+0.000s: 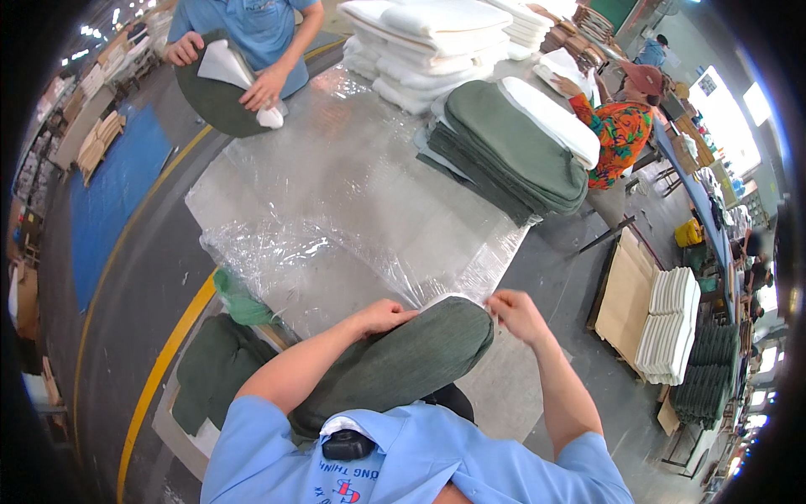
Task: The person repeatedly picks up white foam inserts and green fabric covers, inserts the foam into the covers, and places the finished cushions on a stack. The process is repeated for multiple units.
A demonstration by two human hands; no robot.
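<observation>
- So the green cushion [401, 359] is right up against the person, sloping from their front to the near edge of the desk [311, 172], with its rounded far end between the two hands.
- Left hand [382, 318]: fingers curled in and grasping the cushion's far edge, on the left side.
- Right hand [516, 316]: fingers pinched together on the rim at the right corner; too small to tell exactly which layer they've got.
- A bit of white shows along that far rim, between the hands.
- The desk's got shiny clear plastic over it, kinda wrinkled.
- Far right part of the desk: a green stack [512, 143] with a white piece lying along its right side. Just behind that, a tall white stack [428, 46].
- Lower left, beside the desk: a green bag [242, 298], and below it a green bundle [217, 370].
- Across the desk, top left, a co-worker in blue [248, 29] has both hands on a green cover [214, 101] with white stuff on it.
- Over on the right, someone in an orange patterned shirt [623, 134] is handling a white piece.
</observation>
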